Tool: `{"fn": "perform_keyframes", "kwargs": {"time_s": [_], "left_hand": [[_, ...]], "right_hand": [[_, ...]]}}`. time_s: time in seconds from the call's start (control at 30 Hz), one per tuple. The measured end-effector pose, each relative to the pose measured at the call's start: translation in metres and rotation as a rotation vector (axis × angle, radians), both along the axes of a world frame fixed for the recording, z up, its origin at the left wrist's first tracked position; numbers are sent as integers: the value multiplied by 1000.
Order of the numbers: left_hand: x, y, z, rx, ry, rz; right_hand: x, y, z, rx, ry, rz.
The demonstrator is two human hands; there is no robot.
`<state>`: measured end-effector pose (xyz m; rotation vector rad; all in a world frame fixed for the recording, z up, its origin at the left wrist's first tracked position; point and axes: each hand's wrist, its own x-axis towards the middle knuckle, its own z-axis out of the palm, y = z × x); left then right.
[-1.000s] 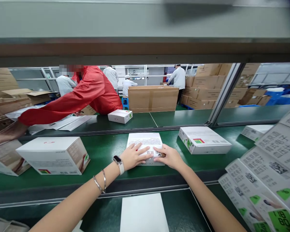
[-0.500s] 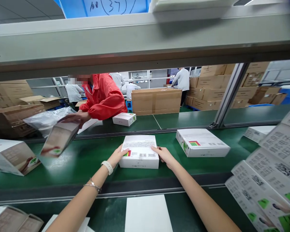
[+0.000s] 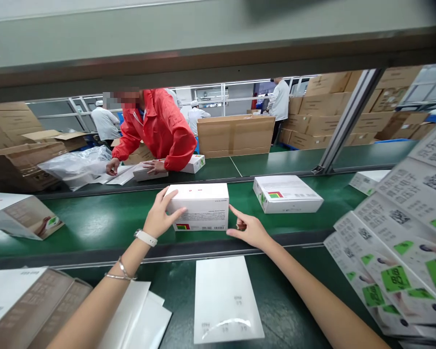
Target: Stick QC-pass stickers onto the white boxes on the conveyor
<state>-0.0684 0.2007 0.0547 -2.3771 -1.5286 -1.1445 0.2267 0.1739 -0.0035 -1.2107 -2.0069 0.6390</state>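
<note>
A white printed carton (image 3: 202, 208) stands on its edge on the green belt (image 3: 94, 228) in front of me, its text face towards me. My left hand (image 3: 162, 212) grips its left end, the thumb on the text face and fingers over the top. At the carton's right edge is my right hand (image 3: 252, 230), index finger and thumb spread apart and the other fingers curled. Its index fingertip is at the carton's side; contact is hard to tell. Nearer me lies a flat white sheet (image 3: 221, 286) with faint print.
Another white carton (image 3: 287, 194) lies on the belt to the right; a taller box (image 3: 22, 215) is left. Printed flat cartons (image 3: 392, 261) are piled at right, and boxes (image 3: 32, 300) sit at lower left. Opposite, a person in red (image 3: 160, 126) handles a carton. A metal post (image 3: 349, 121) rises at right.
The carton has gone from lying flat to standing on its edge. My right hand has loosened from its right side. The person opposite has moved a box from the belt to the far table.
</note>
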Motion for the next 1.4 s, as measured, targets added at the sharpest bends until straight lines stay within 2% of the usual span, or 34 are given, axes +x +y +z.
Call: {"fn": "perform_keyframes", "kwargs": {"time_s": [0.07,0.13,0.2,0.27,0.33,0.37,0.43,0.5,0.6,0.8,0.9,0.97,1.03,1.1,1.17,1.27,1.4], "left_hand": [[-4,-10,4,107,81,61],[2,-25,4,209,115,97],[19,-47,-3,215,137,38],[44,-75,-15,97,212,-153],[67,-102,-32,-64,389,-428],[76,-112,-41,-125,465,-524],[87,-125,-56,-197,549,-611],[89,-128,-67,-230,569,-613],[86,-125,-73,-250,573,-601],[85,-123,-71,-252,527,-615],[86,-123,-69,-288,512,-625],[86,-124,-69,-311,497,-619],[86,-125,-68,-315,484,-619],[87,-123,-63,-303,485,-623],[91,-117,-55,-267,491,-608],[102,-93,-37,-172,468,-544],[128,-39,-19,-58,414,-461]], "right_hand": [[4,-27,5,12,-112,25],[6,-54,9,21,-187,22],[6,-78,11,32,-250,-4],[7,-96,10,48,-320,-17],[7,-108,8,76,-398,-15],[8,-112,6,90,-437,-16],[8,-116,3,118,-502,-19],[7,-118,1,134,-536,-6],[4,-118,0,148,-552,24],[-3,-115,-2,133,-557,22],[-4,-113,6,77,-400,75],[0,-107,18,13,-229,114],[12,-91,33,-45,-76,95],[32,-66,47,-55,27,6],[57,-35,56,4,72,-121],[93,12,57,81,31,-256],[115,54,46,14,-52,-249]]}}
